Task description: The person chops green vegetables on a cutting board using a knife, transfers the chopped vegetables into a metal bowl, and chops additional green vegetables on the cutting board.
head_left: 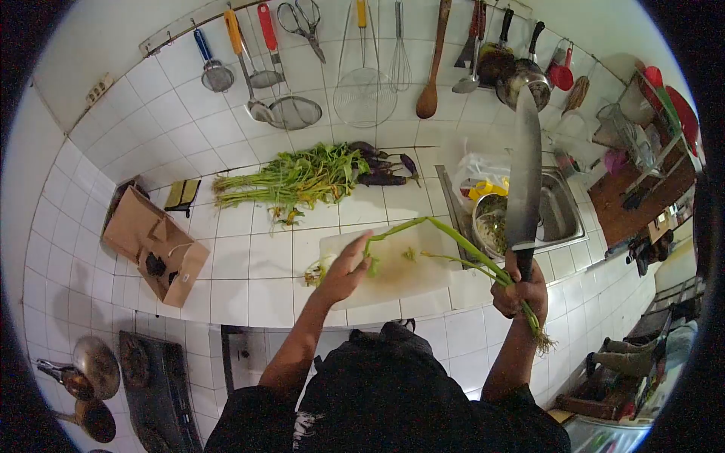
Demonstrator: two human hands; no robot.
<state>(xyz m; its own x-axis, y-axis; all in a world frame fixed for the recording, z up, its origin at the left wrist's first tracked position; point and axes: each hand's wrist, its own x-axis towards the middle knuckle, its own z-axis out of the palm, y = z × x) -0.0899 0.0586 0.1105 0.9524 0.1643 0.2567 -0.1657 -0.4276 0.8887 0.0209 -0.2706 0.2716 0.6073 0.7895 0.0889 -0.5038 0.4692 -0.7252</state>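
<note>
A large knife (525,181) points upward, its handle in my right hand (519,291). The same closed hand grips a long green stalk (464,243) near its root end; the roots hang below the fist. The stalk bends over the cutting board (430,278) towards my left hand (349,270), whose fingers are at its leafy tip, the thumb apart from the others. Whether they pinch it is hard to tell. Small green scraps (408,254) lie on the board, and a pale vegetable piece (320,270) sits at its left edge.
Leafy greens (302,175) and eggplants (381,180) lie at the back of the counter. A cardboard box (143,234) stands left. On the right, a metal bowl (492,223) sits in the sink (560,204). Utensils hang on the wall; a stove (157,385) is lower left.
</note>
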